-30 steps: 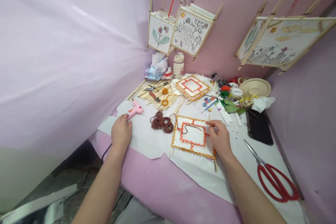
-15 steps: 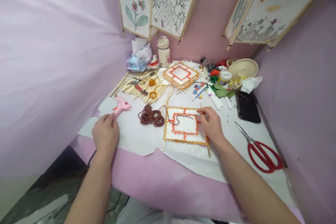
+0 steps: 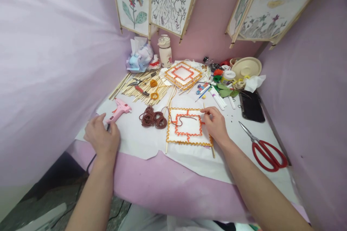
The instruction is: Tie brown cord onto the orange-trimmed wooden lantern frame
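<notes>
My left hand (image 3: 102, 135) is open, thumb and fingers apart, just in front of a pink glue gun (image 3: 119, 110) lying on its side. My right hand (image 3: 215, 122) pinches the upper right edge of a white panel (image 3: 189, 125) framed with thin sticks. Wavy orange-yellow cord borders this panel, and a red-orange wavy square lies inside it. A loose end of brown cord curls over the panel. The rest of the brown cord (image 3: 153, 118) lies in a tangled bundle between my hands.
Red-handled scissors (image 3: 268, 151) and a black phone (image 3: 252, 106) lie at the right. Behind are thin sticks (image 3: 130, 90), pliers (image 3: 141, 88), a second corded panel (image 3: 184, 74), markers (image 3: 217, 97) and a bottle (image 3: 165, 52). Painted lanterns (image 3: 170, 3) hang above.
My left hand has let go of the glue gun, drawn back slightly and opened. My right hand stays at the panel's edge. The whole view has shifted a little.
</notes>
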Motion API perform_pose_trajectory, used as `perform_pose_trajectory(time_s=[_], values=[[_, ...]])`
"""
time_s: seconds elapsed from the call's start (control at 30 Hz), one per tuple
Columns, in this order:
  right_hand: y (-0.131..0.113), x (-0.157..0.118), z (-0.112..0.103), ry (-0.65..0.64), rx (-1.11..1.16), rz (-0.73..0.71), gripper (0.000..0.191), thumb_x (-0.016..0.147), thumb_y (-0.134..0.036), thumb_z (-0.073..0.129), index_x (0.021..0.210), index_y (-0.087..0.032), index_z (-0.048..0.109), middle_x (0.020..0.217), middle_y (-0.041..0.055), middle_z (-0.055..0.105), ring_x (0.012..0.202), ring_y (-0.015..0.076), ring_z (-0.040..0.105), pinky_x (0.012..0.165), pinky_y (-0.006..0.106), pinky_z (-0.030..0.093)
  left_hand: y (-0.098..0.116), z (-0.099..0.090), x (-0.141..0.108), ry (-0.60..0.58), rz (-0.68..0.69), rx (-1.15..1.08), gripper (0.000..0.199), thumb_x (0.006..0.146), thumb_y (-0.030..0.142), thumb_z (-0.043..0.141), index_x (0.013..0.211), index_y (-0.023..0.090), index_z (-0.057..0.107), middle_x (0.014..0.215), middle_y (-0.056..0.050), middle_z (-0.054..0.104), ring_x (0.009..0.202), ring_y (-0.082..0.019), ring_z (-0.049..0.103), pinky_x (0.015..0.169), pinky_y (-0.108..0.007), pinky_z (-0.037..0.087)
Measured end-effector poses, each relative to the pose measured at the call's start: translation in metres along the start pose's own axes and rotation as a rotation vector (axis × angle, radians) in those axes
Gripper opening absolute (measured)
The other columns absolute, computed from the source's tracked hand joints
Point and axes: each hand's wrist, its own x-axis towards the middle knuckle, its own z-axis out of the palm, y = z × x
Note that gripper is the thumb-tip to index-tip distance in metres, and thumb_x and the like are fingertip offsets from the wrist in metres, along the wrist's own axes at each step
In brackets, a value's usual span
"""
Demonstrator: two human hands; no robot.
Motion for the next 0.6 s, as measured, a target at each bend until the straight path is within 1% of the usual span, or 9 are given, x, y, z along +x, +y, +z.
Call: perform_pose_trajectory(time_s=[0.07,0.1,0.17,0.23,0.27,0.33,0.43,0.53,0.6], values=[[0.0,0.0,0.0,0.003,0.006,-0.003,0.024,0.078,-0.015,0.043,0.084,-0.02,0.066,0.09,0.0049,0.064,0.088,0.0207,0.058,0.081,0.036,0.042,0.0,0.0,0.004,-0.03,-0.021,0.027,0.045,0.089,0.034,0.046,0.13,0.015,0.05,0.13,-0.02,0.049,0.123,-0.039,0.044,0.1,-0.059,0.036],[0.001,0.0,0.0,0.004,0.009,-0.003,0.024,0.078,-0.015,0.043,0.084,-0.02,0.066,0.09,0.0049,0.064,0.087,0.0206,0.058,0.081,0.035,0.042,-0.001,0.001,0.007,-0.073,-0.019,0.045,0.049,0.088,0.037,0.048,0.131,0.014,0.048,0.131,-0.021,0.048,0.124,-0.041,0.043,0.099,-0.06,0.036],[0.002,0.0,0.0,0.006,0.013,-0.001,0.024,0.078,-0.015,0.043,0.085,-0.02,0.066,0.09,0.005,0.064,0.087,0.0206,0.058,0.08,0.035,0.042,-0.004,0.005,0.017,-0.213,-0.005,0.086,0.06,0.083,0.043,0.054,0.134,0.012,0.045,0.129,-0.024,0.05,0.121,-0.043,0.045,0.095,-0.061,0.039],[0.002,0.0,0.0,0.008,0.014,0.002,0.025,0.078,-0.015,0.043,0.085,-0.02,0.066,0.091,0.0052,0.064,0.088,0.0209,0.058,0.08,0.035,0.042,-0.006,0.011,0.029,-0.357,0.018,0.118,0.067,0.08,0.047,0.056,0.135,0.01,0.043,0.121,-0.024,0.056,0.113,-0.042,0.051,0.092,-0.057,0.043],[0.003,0.0,-0.001,0.011,0.014,0.005,0.025,0.078,-0.015,0.043,0.085,-0.02,0.066,0.091,0.0053,0.064,0.089,0.0211,0.058,0.081,0.035,0.042,-0.007,0.015,0.034,-0.406,0.033,0.129,0.067,0.08,0.047,0.055,0.134,0.009,0.043,0.116,-0.023,0.059,0.11,-0.04,0.054,0.091,-0.054,0.044],[0.003,0.001,-0.001,0.016,0.017,0.005,0.024,0.077,-0.016,0.043,0.086,-0.019,0.066,0.091,0.0055,0.064,0.089,0.0212,0.058,0.081,0.035,0.042,-0.008,0.021,0.042,-0.433,0.073,0.151,0.066,0.081,0.046,0.054,0.133,0.007,0.045,0.112,-0.023,0.061,0.106,-0.038,0.057,0.091,-0.049,0.044],[0.003,0.001,-0.001,0.014,0.024,0.0,0.024,0.077,-0.016,0.043,0.085,-0.019,0.066,0.09,0.0055,0.064,0.088,0.021,0.058,0.081,0.035,0.042,-0.007,0.029,0.048,-0.412,0.121,0.207,0.062,0.082,0.044,0.05,0.129,0.004,0.049,0.11,-0.024,0.062,0.105,-0.038,0.057,0.092,-0.046,0.043],[0.002,0.001,-0.001,0.008,0.025,-0.003,0.024,0.077,-0.015,0.043,0.085,-0.019,0.066,0.09,0.0053,0.064,0.088,0.0208,0.058,0.081,0.035,0.042,-0.004,0.034,0.049,-0.459,0.137,0.255,0.051,0.085,0.041,0.043,0.117,0.004,0.057,0.102,-0.024,0.064,0.097,-0.038,0.059,0.087,-0.046,0.045],[0.002,0.001,-0.001,0.008,0.027,0.001,0.025,0.077,-0.015,0.043,0.084,-0.019,0.066,0.09,0.0054,0.064,0.088,0.0209,0.058,0.081,0.035,0.042,-0.002,0.034,0.048,-0.474,0.137,0.261,0.045,0.087,0.038,0.039,0.109,0.005,0.061,0.098,-0.023,0.065,0.093,-0.037,0.06,0.083,-0.045,0.045]])
